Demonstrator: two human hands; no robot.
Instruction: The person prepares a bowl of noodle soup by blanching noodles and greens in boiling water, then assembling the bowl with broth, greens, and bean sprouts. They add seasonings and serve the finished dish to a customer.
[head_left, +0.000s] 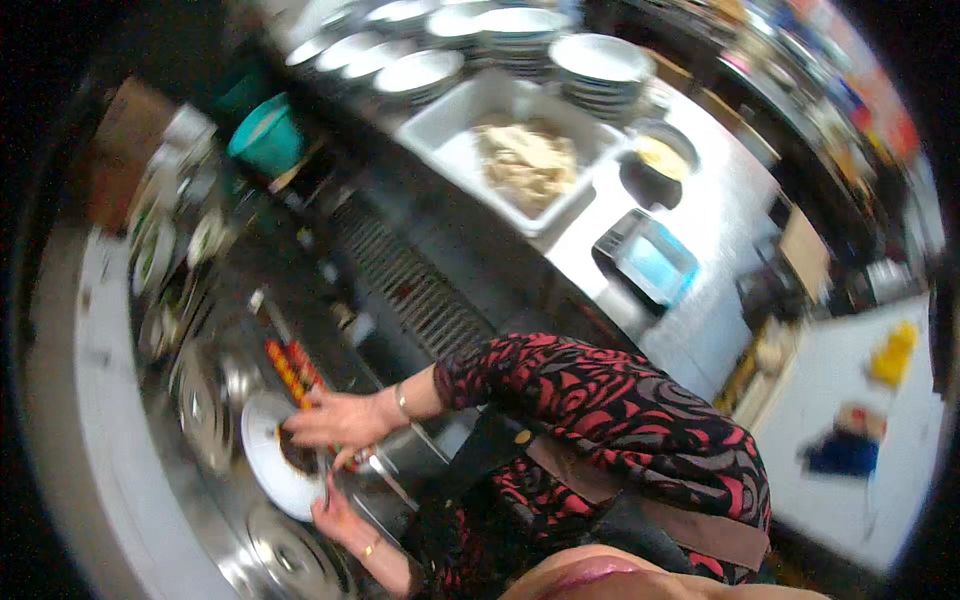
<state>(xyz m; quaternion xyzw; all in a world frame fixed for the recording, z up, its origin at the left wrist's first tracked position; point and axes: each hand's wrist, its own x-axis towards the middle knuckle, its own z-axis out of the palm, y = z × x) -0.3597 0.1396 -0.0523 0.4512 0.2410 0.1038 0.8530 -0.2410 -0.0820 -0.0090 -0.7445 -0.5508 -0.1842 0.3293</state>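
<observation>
My right hand (337, 422) lies over a round dark item (298, 455), perhaps food, on a white plate (274, 465). Its fingers are stretched out, and the palm side is hidden. At the plate's near rim is my left hand (339, 514), with thumb and fingers closed on the edge. Beside the plate, partly under my right hand, runs a strip with a red and yellow pattern (289, 367); what it is cannot be told. Round metal lids (202, 412) stand past the plate.
A white tub (457, 180) of pale food pieces stands on a steel counter (720, 195), near stacked bowls (600, 64), a round container (667, 154) and a blue-lit rectangular container (656, 259). A slotted metal grate (412, 277) and a teal bucket (266, 139) are between the work areas.
</observation>
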